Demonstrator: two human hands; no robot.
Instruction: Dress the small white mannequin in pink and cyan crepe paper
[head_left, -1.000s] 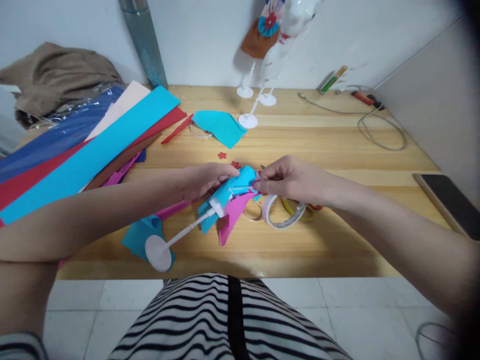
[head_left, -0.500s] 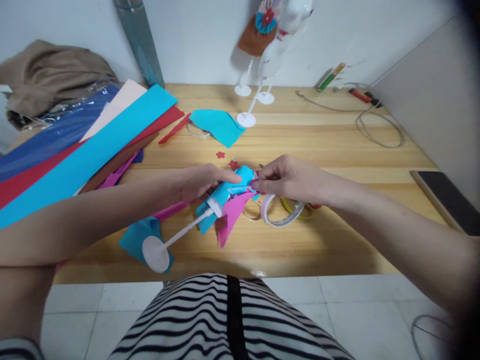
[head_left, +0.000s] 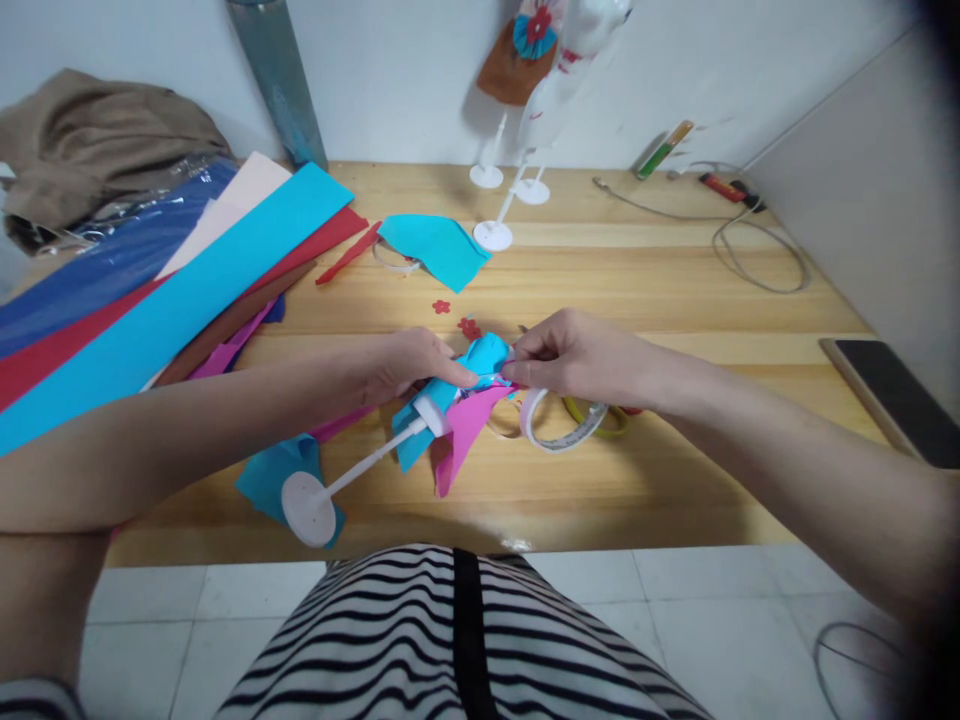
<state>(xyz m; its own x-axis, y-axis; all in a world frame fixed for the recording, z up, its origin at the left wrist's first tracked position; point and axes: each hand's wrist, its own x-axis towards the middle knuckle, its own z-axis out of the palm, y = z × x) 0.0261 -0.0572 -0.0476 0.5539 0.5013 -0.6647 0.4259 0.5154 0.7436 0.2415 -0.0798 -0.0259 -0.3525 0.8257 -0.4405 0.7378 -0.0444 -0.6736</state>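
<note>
A small white stand with a round base [head_left: 309, 509] lies tilted toward the table's front edge, its upper part wrapped in blue paper [head_left: 486, 355] and magenta paper [head_left: 469, 430]. My left hand [head_left: 424, 362] grips the blue wrap from the left, thumb on top. At the wrap's right end, my right hand [head_left: 551, 350] pinches the magenta edge between thumb and fingers. Just right of the wrap, a white tape roll [head_left: 562, 440] rests under my right wrist, with a yellow ring [head_left: 616, 425] beside it. Red paper flowers [head_left: 441, 307] lie beyond my hands.
Long coloured paper strips [head_left: 225, 268] cover the left side, near a tall bottle [head_left: 281, 90]. White stands [head_left: 492, 236] and a blue paper piece [head_left: 439, 250] are at the back. A cable [head_left: 720, 240] and phone [head_left: 900, 395] lie right.
My left thumb has shifted slightly down and left on the blue wrap, and the blue paper sits differently under it. My right hand keeps its pinch almost in place.
</note>
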